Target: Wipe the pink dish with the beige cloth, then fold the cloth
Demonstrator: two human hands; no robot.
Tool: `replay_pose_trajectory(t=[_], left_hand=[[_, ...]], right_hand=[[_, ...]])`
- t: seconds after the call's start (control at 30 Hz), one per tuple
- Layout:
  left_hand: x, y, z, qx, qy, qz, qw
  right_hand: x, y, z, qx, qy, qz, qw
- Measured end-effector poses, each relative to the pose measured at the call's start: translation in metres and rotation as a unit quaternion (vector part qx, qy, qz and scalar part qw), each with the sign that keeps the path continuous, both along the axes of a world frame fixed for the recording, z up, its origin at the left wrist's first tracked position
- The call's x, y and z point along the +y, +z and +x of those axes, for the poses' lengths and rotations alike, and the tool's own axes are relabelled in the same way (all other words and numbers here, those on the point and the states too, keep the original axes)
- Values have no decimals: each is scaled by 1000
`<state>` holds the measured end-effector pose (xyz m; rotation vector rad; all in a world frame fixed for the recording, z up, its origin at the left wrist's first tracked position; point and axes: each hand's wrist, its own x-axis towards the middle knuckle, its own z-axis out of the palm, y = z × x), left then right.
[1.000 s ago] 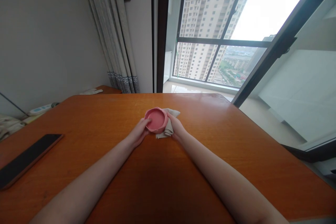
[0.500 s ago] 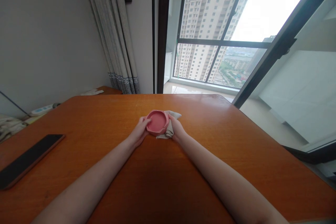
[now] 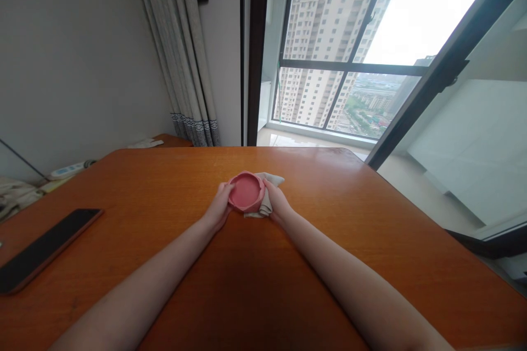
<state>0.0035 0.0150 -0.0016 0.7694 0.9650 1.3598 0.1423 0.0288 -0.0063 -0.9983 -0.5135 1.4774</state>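
A small pink bowl with a faceted outer wall is tilted so that its inside faces me. My left hand is closed on the bowl's left side, its thumb over the rim. On the other side my right hand presses a light grey cloth against the bowl's right wall. Part of the cloth hangs below the bowl and part sticks out behind my right fingers. The fingertips of both hands are hidden behind the bowl and cloth.
Beneath my arms is a brown wooden table. A dark smartphone lies at its left. Beyond the left edge rest a white power strip and some fabric. A grey curtain and a large window stand beyond the far edge.
The bowl has turned and tilted slightly between my hands. Both hands keep their hold, and the cloth has shifted a little with them. The view has moved very slightly.
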Motion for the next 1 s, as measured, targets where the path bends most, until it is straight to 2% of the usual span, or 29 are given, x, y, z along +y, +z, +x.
replay_pose_trajectory(t=[0.13,0.2,0.3,0.4,0.57,0.7,0.83,0.93,1.0], left_hand=[[4,-10,0,50,37,30,998],[4,-11,0,20,60,53,997],[4,-7,-1,-59,90,25,994],[4,-3,-3,-99,74,-2,992],[5,-7,-4,-45,36,7,998],[5,-9,-2,-7,56,31,998],[4,-6,-1,-18,59,68,996],[2,-5,0,-35,77,64,994],[1,-4,0,-43,64,52,996]], right_hand=[[-1,4,4,-30,-4,-7,1000],[-6,8,-1,-28,4,4,1000],[-15,11,-10,-27,38,19,999],[-18,11,-14,-41,45,27,998],[-12,11,-7,-45,2,46,998],[-10,11,-4,-51,3,37,998],[-11,4,-11,-1,21,32,999],[-11,0,-15,32,56,46,997],[-10,-1,-15,35,57,42,997]])
